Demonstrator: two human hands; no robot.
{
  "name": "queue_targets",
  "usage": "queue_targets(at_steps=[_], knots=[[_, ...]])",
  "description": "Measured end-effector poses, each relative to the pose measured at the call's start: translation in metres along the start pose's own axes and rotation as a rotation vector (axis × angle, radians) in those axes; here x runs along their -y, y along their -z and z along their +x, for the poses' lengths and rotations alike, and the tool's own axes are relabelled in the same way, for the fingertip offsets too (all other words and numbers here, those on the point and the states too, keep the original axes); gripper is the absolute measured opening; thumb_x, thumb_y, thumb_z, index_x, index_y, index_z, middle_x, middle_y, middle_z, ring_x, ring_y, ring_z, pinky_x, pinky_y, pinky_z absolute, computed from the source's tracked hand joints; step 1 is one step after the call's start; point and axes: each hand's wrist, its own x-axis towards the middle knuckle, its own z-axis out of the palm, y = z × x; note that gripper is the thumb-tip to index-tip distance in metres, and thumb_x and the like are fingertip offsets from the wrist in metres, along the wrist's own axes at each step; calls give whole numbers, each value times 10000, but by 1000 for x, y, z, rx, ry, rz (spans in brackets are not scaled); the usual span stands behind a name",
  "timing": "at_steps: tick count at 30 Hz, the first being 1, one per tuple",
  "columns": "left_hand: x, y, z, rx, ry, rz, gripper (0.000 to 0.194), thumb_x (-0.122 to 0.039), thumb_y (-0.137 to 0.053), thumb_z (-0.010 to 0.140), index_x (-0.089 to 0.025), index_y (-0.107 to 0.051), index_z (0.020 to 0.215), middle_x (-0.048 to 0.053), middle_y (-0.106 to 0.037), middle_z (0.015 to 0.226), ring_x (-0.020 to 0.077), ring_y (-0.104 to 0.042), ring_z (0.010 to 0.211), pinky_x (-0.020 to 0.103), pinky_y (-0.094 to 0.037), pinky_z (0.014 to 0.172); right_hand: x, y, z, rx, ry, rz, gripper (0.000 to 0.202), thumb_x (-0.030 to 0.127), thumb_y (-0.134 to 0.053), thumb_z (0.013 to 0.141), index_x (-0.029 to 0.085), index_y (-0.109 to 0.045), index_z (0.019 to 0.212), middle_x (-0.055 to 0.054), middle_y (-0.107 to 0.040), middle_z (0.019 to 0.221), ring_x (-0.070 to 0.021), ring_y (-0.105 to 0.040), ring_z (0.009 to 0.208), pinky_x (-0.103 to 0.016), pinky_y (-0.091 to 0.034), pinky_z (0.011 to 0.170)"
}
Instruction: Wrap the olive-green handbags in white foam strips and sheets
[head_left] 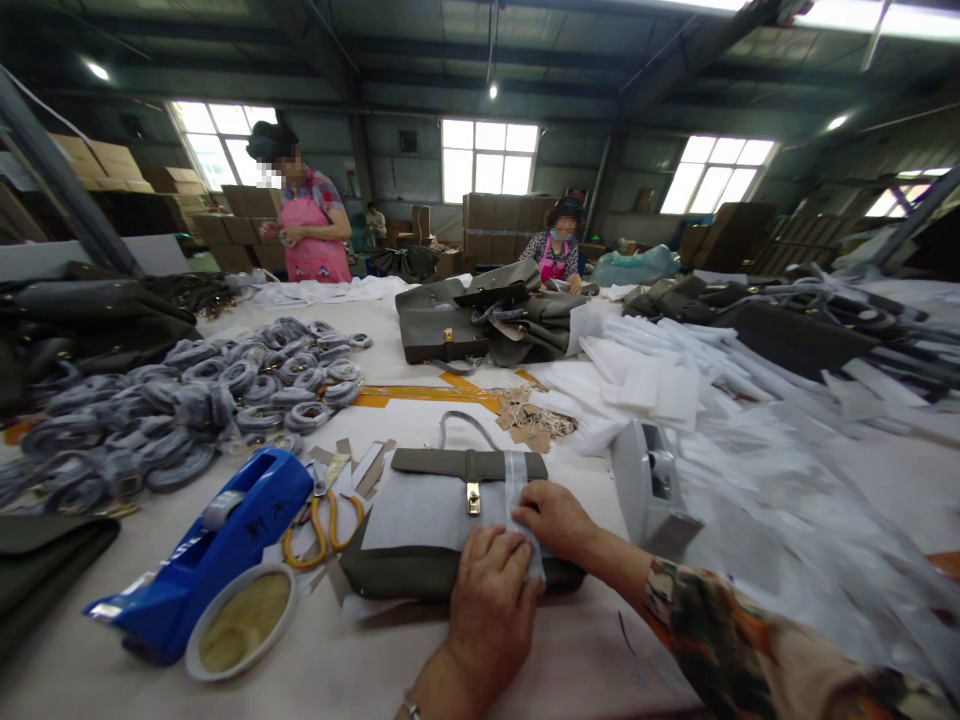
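A dark olive handbag [405, 577] lies on the table in front of me. A white sheet [420, 510] covers much of its front, below the flap with its gold clasp [473, 498]. Down the bag's right side runs a pale, translucent strip [516, 470]. My left hand [495, 590] lies flat over the lower front, its fingertips near the strip. With bent fingers, my right hand [556, 517] pinches at the strip, right of the clasp; the fingertips' exact hold is partly hidden. The bag's thin handle [465, 417], wrapped in grey, arches behind the flap.
At left stand a blue tape dispenser [217, 550], a shallow dish [247, 620] and yellow-handled scissors [322, 530]. Wrapped coiled straps [187, 400] pile behind them. A grey dispenser [651, 480] and white sheets [645, 375] are at right. More bags [442, 325] and two people are farther back.
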Motion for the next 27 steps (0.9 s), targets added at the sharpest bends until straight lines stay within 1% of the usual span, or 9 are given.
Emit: queue_targets(at_steps=[3, 8, 11, 13, 16, 19, 21, 23, 27], knots=[[1, -6, -4, 29, -51, 144, 413, -243, -645, 892, -160, -590, 1292, 99, -658, 1321, 369, -548, 1262, 642, -460, 1065, 0, -2, 1, -8, -15, -23, 136, 243, -691, 842, 188, -701, 718, -31, -694, 779, -168, -599, 764, -262, -400, 720], [3, -9, -3, 60, -68, 243, 376, -290, -600, 935, -194, -597, 1298, 53, -638, 1378, 368, -523, 1320, 619, -474, 1055, -1, -2, 10, -23, -46, -76, 158, 241, -717, 838, 174, -706, 695, -44, -694, 745, -178, -601, 733, -274, -391, 685], [4, -8, -3, 56, -69, 266, 349, -364, -520, 986, -227, -604, 1296, 15, -637, 1384, 347, -529, 1320, 600, -483, 1048, 0, 7, 9, -81, -34, -119, 146, 193, -640, 895, 142, -724, 786, -95, -706, 847, -206, -613, 814, -299, -412, 752], [4, -9, -3, 50, -76, 280, 353, -385, -500, 995, -234, -606, 1296, 7, -630, 1393, 342, -532, 1316, 598, -484, 1042, 0, 15, 2, -104, 18, -132, 185, 171, -568, 941, 143, -732, 860, -104, -700, 943, -203, -611, 902, -299, -418, 831], [4, -11, -3, 42, -78, 283, 367, -404, -501, 994, -242, -600, 1308, 2, -623, 1402, 337, -531, 1314, 603, -478, 1044, -1, 22, -16, -40, 217, -168, 200, 193, -564, 956, 199, -745, 872, -58, -694, 996, -195, -584, 986, -307, -384, 924], [4, -12, -4, 33, -70, 285, 377, -407, -484, 1001, -242, -593, 1321, 11, -618, 1404, 336, -525, 1315, 602, -469, 1049, -2, 23, -26, 83, 367, -288, 190, 185, -599, 910, 258, -754, 994, -41, -695, 1034, -232, -546, 1030, -364, -351, 908], [5, -13, -5, 17, -70, 292, 374, -406, -466, 1009, -246, -593, 1322, 22, -616, 1402, 328, -523, 1316, 591, -468, 1051, -2, 23, -25, 139, 369, -352, 255, 175, -610, 878, 279, -743, 1070, -47, -692, 1053, -248, -530, 1030, -380, -340, 873], [6, -14, -6, -11, -74, 295, 371, -412, -459, 1013, -250, -594, 1319, 36, -623, 1381, 311, -526, 1312, 570, -473, 1051, -1, 23, -18, 170, 372, -376, 267, 187, -616, 868, 286, -743, 1081, -51, -688, 1052, -246, -530, 1004, -383, -337, 854], [7, -17, -9, -78, -64, 283, 369, -413, -467, 1008, -256, -598, 1315, 78, -639, 1290, 283, -537, 1291, 533, -479, 1059, -3, 25, -8, 188, 375, -377, 292, 222, -587, 910, 334, -746, 1128, -52, -687, 1040, -242, -549, 965, -375, -353, 841]])
